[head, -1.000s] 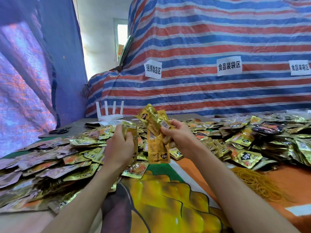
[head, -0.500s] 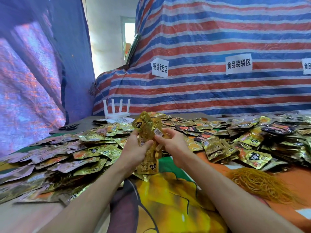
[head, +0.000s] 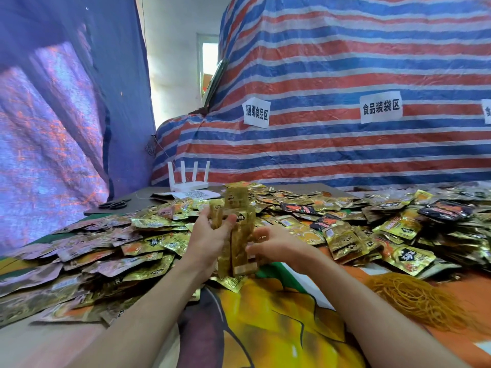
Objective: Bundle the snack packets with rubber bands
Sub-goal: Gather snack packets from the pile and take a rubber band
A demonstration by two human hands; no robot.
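The left hand (head: 210, 236) grips an upright stack (head: 240, 245) of packets between thumb and fingers, and the right hand (head: 277, 244) curls round the stack's lower right edge. Rubber bands (head: 414, 296) lie heaped on the bench (head: 279, 328), well to the right of the right hand.

Sign "捆绑食品区" (head: 256, 112) and sign "食品装袋区" (head: 380, 107) on striped tarp (head: 345, 62)

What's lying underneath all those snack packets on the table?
A colourful printed sheet shows beneath the snack packets, orange near the rubber bands. How far it runs under the heap is covered.
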